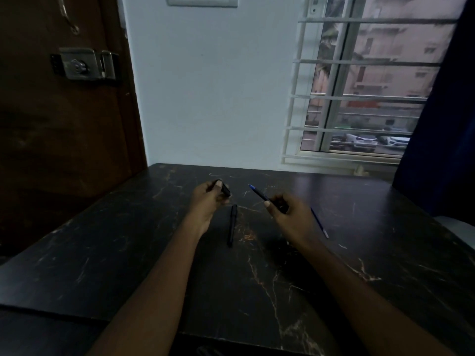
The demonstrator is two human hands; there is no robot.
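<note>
My left hand (209,201) grips a short black pen cap (225,189) above the dark marbled table (128,240), its end sticking out to the right. My right hand (289,214) pinches an uncapped pen (259,194) with a dark barrel and a blue tip that points up and left toward the cap. The two are a short gap apart. A capped black pen (232,228) lies on the table between my forearms. A thin blue refill (319,222) lies just right of my right hand.
The table butts against a white wall (213,98). A brown door with a metal latch (84,64) stands at the left. A barred window (359,98) and a dark blue curtain (442,150) are at the right.
</note>
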